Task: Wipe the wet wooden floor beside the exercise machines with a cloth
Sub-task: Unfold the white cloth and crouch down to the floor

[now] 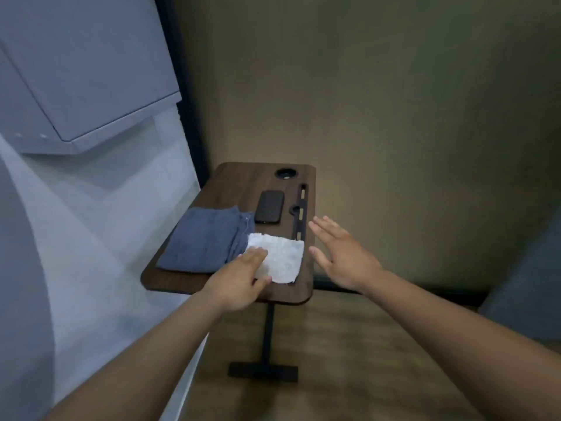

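Head view: left grip [239, 281] pinches the white cloth [280, 258] on the table [230, 183]; right grip [340, 256] hovers spread.

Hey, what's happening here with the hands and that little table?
A person is reaching over a small wooden table. Their left hand lies on the white cloth near the table's front edge, thumb at the cloth's border; whether it grips yet is unclear. The right hand hovers open by the table's right edge, holding nothing. A folded blue cloth and a black phone also lie on the table.
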A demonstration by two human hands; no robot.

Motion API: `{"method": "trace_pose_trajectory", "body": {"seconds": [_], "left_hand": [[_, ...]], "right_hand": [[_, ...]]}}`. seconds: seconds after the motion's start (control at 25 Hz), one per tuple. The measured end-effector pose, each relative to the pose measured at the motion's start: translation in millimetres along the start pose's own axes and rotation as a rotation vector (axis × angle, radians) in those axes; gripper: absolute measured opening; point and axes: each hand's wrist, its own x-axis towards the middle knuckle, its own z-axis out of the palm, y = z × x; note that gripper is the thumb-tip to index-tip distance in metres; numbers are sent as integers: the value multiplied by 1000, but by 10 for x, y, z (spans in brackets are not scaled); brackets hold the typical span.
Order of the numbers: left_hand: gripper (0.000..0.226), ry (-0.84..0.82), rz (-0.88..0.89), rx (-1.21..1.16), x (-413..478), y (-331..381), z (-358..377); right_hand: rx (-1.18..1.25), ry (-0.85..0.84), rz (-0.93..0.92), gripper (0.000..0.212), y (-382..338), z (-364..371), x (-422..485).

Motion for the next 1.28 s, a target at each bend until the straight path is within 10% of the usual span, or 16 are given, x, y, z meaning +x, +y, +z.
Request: {"method": "trace_pose_trajectory", "body": {"seconds": [0.36,0.6,0.84,1.28], "left_hand": [[20,211,282,238,596,-461,344],[24,286,332,-131,956,-227,126],[24,58,645,-504,1033,1095,287],[29,-339,1222,-194,-1208,3849,1803]], "right_hand": [[-37,-226,24,65,-125,977,421],[267,232,280,25,-174,787,340],[223,604,611,18,69,161,-741],[-55,688,1328,40,-402,170,-4606]]}}
